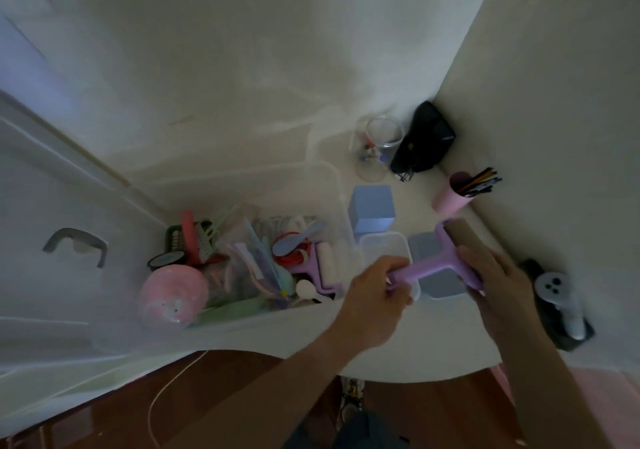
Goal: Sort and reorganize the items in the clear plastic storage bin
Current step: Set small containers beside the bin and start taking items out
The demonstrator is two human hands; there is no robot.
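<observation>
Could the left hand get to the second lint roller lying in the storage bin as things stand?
Probably not yet. The left hand grips the handle of the purple lint roller, so it is busy. The second lint roller lies on top in the storage bin, close by and uncovered, so once freed the way looks open.

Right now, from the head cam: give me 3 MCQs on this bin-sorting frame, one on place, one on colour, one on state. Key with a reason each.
1. Where is the pink cup holding pencils?
A. inside the clear storage bin
B. on the table by the right wall
C. on the floor

2. What colour is the lint roller held in both hands?
A. purple
B. green
C. black

3. What is the left hand doing?
A. lying flat on the table
B. hanging idle
C. gripping the roller's handle

Key:
1 B, it stands outside the clear storage bin, near the wall.
2 A, handle and frame are lilac purple.
3 C, its fingers curl round the handle while the right hand holds the roller end.
</observation>
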